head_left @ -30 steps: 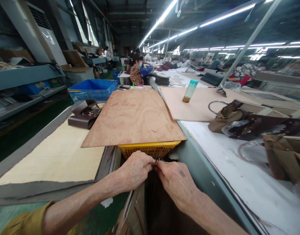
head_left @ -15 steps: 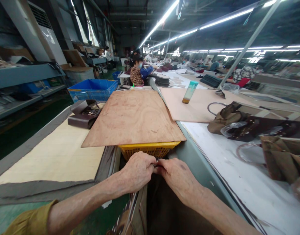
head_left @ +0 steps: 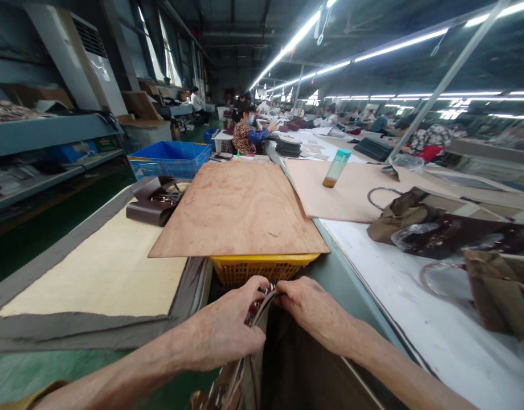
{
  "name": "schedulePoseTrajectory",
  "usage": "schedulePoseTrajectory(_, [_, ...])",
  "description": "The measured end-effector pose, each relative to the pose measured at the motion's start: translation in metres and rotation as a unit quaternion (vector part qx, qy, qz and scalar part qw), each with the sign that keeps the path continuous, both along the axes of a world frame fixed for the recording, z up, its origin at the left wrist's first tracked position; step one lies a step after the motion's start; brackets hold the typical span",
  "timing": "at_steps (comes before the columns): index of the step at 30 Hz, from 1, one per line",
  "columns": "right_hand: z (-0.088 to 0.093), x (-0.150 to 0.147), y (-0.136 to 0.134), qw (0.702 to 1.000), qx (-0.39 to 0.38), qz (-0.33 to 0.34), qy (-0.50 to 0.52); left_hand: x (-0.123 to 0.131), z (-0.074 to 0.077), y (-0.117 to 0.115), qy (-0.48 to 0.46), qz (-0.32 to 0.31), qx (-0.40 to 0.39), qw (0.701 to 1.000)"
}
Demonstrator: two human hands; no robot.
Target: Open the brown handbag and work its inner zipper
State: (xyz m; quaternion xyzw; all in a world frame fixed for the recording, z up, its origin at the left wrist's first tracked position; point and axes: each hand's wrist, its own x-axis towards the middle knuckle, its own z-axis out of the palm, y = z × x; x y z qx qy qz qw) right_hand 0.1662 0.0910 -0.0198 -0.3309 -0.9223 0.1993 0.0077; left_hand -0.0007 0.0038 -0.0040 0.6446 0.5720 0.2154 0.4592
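Below me hangs a dark brown fabric bag (head_left: 305, 359), its mouth facing up and its lower part out of the frame. My right hand (head_left: 315, 310) pinches the far end of its rim between thumb and fingers. My left hand (head_left: 228, 327) is on the left side of that rim, thumb and fingers spread apart, with the bag's edge and a striped or patterned strip in the gap. The fingertips of the left hand are partly hidden behind the edge.
A thin wooden board (head_left: 240, 210) lies over a yellow plastic basket (head_left: 262, 269) just ahead. A dark brown flap piece with metal fittings (head_left: 153, 202) sits left, near a blue crate (head_left: 170, 159). Right, brown bags (head_left: 402, 216) and a bottle (head_left: 336, 168) stand on the worktable (head_left: 368, 267). Co-workers sit farther off.
My left hand has loosened from its pinch at the rim, its thumb dropping away from the fingers. My right hand still grips the rim. The bag's edge shows more now.
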Motion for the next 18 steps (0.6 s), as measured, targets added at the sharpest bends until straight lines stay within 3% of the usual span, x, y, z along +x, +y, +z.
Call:
schedulePoseTrajectory(4, [0.024,-0.002,0.009,1.000,0.013,0.025,-0.002,-0.007,0.012,0.013,-0.021,-0.018,0.012,1.000])
schedulePoseTrajectory(9, [0.053,0.000,0.024,0.999,0.030,0.016,-0.039,-0.014,0.014,0.058,0.010,-0.071,0.040,0.997])
schedulePoseTrajectory(13, [0.048,0.011,0.033,0.999,0.022,0.015,-0.037,-0.007,0.004,0.083,0.015,-0.096,0.031,0.995])
schedulePoseTrajectory(18, [0.025,0.030,0.034,0.999,-0.010,0.015,-0.033,0.008,-0.013,0.084,-0.020,-0.130,-0.008,0.991])
